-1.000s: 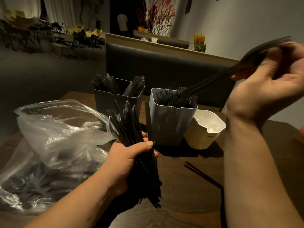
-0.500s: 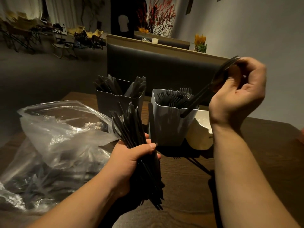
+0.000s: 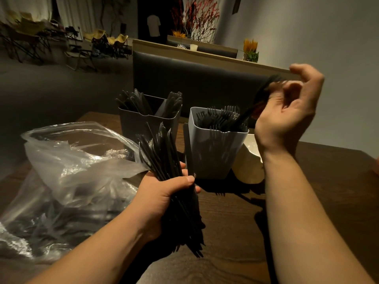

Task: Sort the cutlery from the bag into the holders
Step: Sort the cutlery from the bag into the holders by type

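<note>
On the dark wooden worktop (image 3: pixel 235 218), near its middle, the left hand (image 3: pixel 160 199) grips a thick bundle of black plastic cutlery (image 3: pixel 164 152), fingers and thumb curled round it, heads pointing up. Just right of the bundle stands a pale grey holder (image 3: pixel 213 154) packed with forks, tines up. Above it the right hand (image 3: pixel 287 119) pinches a single black utensil (image 3: pixel 261 94), blurred, its lower end inside the grey holder. Behind the bundle a dark holder (image 3: pixel 135 124) carries more black cutlery. A cream holder (image 3: pixel 246 169) sits beside the right wrist. A clear plastic bag (image 3: pixel 82 160) holding cutlery lies to the left.
</note>
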Action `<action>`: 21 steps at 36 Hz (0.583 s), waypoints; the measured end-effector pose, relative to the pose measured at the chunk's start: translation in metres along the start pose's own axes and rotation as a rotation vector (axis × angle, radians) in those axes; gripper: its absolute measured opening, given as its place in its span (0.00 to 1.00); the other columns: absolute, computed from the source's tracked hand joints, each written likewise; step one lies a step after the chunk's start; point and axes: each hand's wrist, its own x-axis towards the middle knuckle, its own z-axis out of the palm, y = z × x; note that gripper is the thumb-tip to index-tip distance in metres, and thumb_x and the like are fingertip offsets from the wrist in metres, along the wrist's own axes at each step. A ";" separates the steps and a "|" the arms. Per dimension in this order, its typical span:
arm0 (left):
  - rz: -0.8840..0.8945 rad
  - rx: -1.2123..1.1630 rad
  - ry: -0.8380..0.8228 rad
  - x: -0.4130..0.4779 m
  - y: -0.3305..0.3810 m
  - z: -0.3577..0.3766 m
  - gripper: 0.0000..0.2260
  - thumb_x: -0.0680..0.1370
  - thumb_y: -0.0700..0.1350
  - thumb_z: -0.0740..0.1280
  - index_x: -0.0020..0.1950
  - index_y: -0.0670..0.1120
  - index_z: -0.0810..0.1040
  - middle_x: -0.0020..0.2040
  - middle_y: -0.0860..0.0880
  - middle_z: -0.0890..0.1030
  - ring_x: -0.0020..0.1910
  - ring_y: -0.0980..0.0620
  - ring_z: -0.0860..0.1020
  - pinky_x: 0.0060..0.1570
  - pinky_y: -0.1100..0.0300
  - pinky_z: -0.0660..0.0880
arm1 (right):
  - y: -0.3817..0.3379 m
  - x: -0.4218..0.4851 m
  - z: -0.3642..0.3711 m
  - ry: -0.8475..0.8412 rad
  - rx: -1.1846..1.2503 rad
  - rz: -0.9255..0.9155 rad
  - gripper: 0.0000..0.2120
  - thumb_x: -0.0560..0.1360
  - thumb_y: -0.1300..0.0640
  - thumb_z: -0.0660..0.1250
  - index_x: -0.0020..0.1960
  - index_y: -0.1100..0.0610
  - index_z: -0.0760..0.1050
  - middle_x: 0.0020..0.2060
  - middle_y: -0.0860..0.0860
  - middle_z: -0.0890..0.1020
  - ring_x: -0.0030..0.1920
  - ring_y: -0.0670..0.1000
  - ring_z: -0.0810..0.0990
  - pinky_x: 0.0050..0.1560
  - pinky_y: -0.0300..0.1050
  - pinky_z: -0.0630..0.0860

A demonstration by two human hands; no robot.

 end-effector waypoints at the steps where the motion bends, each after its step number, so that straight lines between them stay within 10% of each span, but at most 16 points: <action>1: 0.002 0.001 0.002 0.000 0.000 -0.001 0.17 0.67 0.33 0.72 0.55 0.41 0.79 0.39 0.44 0.84 0.39 0.44 0.85 0.35 0.56 0.81 | 0.002 -0.001 0.000 -0.074 0.001 -0.006 0.11 0.79 0.67 0.63 0.61 0.69 0.73 0.46 0.38 0.75 0.48 0.34 0.77 0.52 0.36 0.77; 11: 0.010 -0.030 0.002 -0.001 0.001 -0.003 0.15 0.69 0.32 0.72 0.55 0.40 0.80 0.42 0.43 0.82 0.41 0.43 0.84 0.37 0.56 0.81 | 0.018 -0.007 -0.005 -0.708 -0.279 -0.167 0.12 0.74 0.48 0.67 0.47 0.53 0.85 0.50 0.52 0.83 0.55 0.57 0.76 0.51 0.56 0.75; 16: -0.009 -0.015 -0.051 -0.004 0.006 -0.006 0.15 0.70 0.34 0.72 0.56 0.42 0.80 0.43 0.44 0.83 0.43 0.43 0.84 0.39 0.55 0.81 | 0.009 0.005 -0.015 -0.819 -0.383 -0.143 0.18 0.75 0.40 0.63 0.54 0.48 0.85 0.60 0.46 0.81 0.61 0.55 0.68 0.56 0.51 0.64; 21: -0.044 0.011 -0.136 -0.006 0.007 -0.009 0.14 0.69 0.38 0.76 0.54 0.46 0.82 0.46 0.42 0.84 0.44 0.41 0.85 0.42 0.52 0.81 | -0.034 0.012 -0.018 -0.754 -0.019 0.020 0.06 0.79 0.51 0.67 0.52 0.49 0.82 0.45 0.46 0.83 0.50 0.46 0.80 0.50 0.45 0.78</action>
